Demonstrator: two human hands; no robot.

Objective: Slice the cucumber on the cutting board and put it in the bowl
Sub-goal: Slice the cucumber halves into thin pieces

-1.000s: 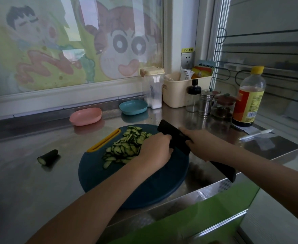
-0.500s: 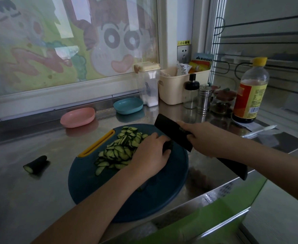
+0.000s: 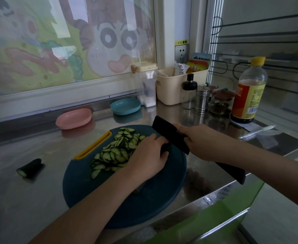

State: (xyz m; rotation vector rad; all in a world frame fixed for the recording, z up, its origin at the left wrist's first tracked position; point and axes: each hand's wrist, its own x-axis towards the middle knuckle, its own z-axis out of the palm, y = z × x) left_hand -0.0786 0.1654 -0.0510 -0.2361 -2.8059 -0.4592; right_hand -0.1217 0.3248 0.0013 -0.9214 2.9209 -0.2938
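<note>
A pile of thin cucumber slices (image 3: 117, 150) lies on the round dark-blue cutting board (image 3: 92, 191), beside its yellow handle slot. My left hand (image 3: 146, 158) presses down on the dark remaining cucumber piece (image 3: 165, 148), mostly hidden under my fingers. My right hand (image 3: 200, 140) grips a black knife (image 3: 169, 132), its blade resting against the cucumber piece next to my left fingertips. A pink bowl (image 3: 73, 118) and a blue bowl (image 3: 125, 106) stand behind the board. A cut cucumber end (image 3: 29, 168) lies on the counter to the left.
The steel counter (image 3: 21, 208) ends close in front of the board. At the back right stand a clear canister (image 3: 146, 85), a cream basket (image 3: 178, 85), a shaker (image 3: 202, 98), jars and a sauce bottle (image 3: 248, 92). A white pen (image 3: 257, 132) lies on paper at right.
Both hands keep their places at the cucumber piece with the knife; the blade has shifted only slightly. The camera has moved a little, so the scene sits lower and more to the left.
</note>
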